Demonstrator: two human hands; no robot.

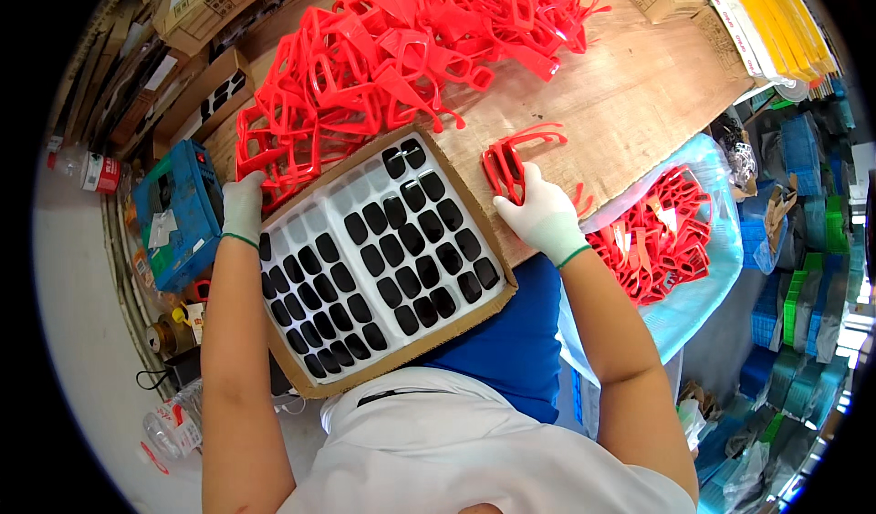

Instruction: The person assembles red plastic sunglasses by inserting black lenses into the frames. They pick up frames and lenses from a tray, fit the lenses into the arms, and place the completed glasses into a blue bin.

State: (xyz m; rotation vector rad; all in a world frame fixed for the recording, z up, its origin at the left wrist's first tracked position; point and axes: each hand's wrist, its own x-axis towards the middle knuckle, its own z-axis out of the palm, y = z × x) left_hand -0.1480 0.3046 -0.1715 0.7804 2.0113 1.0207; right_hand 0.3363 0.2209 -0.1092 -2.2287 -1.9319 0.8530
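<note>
My right hand (540, 211), in a white glove with a green cuff edge, is closed on a pair of red sunglasses (503, 171) with dark lenses, just off the right side of the tray. My left hand (243, 207), gloved alike, is at the near-left edge of a big heap of red glasses frames (356, 67). Its fingers close on a red frame (278, 183) there, partly hidden. Between my arms a shallow cardboard box (401, 379) rests tilted, holding a white tray (365, 281) with rows of dark lenses (411, 238); some pockets at the far side hold none.
Right of the wooden table (620, 103), a bag lined with light-blue plastic (725, 258) holds many red glasses (652, 240). A blue machine box (178, 213) stands at the left. Cardboard cartons (214, 3) line the far left, and stacked blue and green crates (803, 304) the right.
</note>
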